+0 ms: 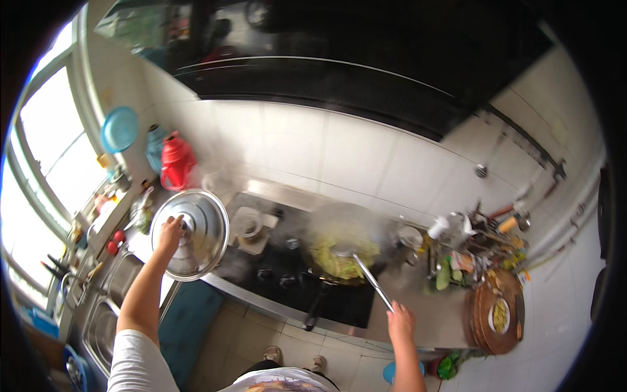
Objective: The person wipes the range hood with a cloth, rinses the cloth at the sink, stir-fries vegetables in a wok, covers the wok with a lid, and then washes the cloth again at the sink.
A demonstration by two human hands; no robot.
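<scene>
My left hand [170,236] grips the knob of a round metal pot lid [204,245], held up between the sink and the gas stove [254,281]. My right hand [401,321] is closed around the handle of a metal spatula or ladle [373,283]. The head of that utensil rests among chopped pale-green vegetables [325,255] in a steaming wok. Steam blurs the far rim of the wok, and its dark handle [316,306] points towards me over the stove's front edge.
Left of the stove are a double sink [100,338], two red round items [115,242] and a red thermos flask [176,159]. On the right, a small bowl of food [499,316] sits on stacked round chopping boards [482,323], beside crowded utensils and bottles. A black range hood [318,78] overhangs the stove.
</scene>
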